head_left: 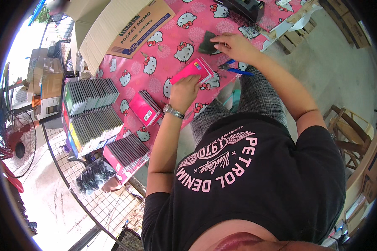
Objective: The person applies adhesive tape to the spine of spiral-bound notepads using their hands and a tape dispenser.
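Observation:
A bright pink notebook (pixel 191 72) lies on the pink patterned tablecloth in front of me, perhaps with more beneath it. My left hand (pixel 184 91), a metal watch on its wrist, grips the near left edge of this notebook with curled fingers. To the right, my right hand (pixel 235 47) has its fingers apart over the table, fingertips at the edge of a dark green pad-like piece (pixel 207 43). Whether they touch it I cannot tell. Blue-handled pliers (pixel 238 71) lie just below my right hand, near the table's edge.
Left of my left arm sits a small stack of pink notebooks (pixel 146 108). Farther left stand several rows of spiral notebooks (pixel 92 95). An open cardboard box (pixel 140 31) is at the back left, a black device (pixel 247 9) at the back right. A fan (pixel 19 144) stands far left.

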### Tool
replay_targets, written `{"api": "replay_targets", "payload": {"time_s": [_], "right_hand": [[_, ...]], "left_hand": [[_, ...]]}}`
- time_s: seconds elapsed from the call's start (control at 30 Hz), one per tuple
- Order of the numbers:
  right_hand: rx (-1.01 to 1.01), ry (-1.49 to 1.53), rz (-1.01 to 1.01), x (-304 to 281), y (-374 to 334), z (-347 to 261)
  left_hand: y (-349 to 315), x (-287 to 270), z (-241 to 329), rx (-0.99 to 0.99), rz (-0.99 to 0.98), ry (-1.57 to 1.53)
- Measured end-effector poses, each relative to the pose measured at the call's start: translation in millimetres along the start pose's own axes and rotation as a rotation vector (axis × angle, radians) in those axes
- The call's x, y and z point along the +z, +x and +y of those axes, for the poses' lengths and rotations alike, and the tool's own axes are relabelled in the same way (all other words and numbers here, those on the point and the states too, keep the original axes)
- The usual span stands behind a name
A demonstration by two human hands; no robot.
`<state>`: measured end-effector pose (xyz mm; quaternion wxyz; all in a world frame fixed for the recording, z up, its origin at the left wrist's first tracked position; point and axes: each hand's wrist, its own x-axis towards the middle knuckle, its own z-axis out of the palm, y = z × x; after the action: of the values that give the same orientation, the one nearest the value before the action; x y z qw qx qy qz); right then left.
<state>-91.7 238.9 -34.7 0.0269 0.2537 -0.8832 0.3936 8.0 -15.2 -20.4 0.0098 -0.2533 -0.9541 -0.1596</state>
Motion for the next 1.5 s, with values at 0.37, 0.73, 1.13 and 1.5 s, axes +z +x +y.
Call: {"api": "replay_targets", "payload": {"time_s": [0.37,0.73,1.13,1.5], "right_hand": [[0.308,0.489,-0.103,12,-28,-25],[0.009,0.053,-0.256,66,16,-19],[0.659,0.918,-0.536,42,1,-53],[0.386,0.916,0.011,73,-40,-49]], "left_hand": [[1,-2,-12,0.045,0.066,-0.128],[-25,27,-2,-0.452,0.578,-0.276],[-29,33,18,-0.333,0.407,-0.072],[11,-14,13,-0.165,0.129,0.371]]}}
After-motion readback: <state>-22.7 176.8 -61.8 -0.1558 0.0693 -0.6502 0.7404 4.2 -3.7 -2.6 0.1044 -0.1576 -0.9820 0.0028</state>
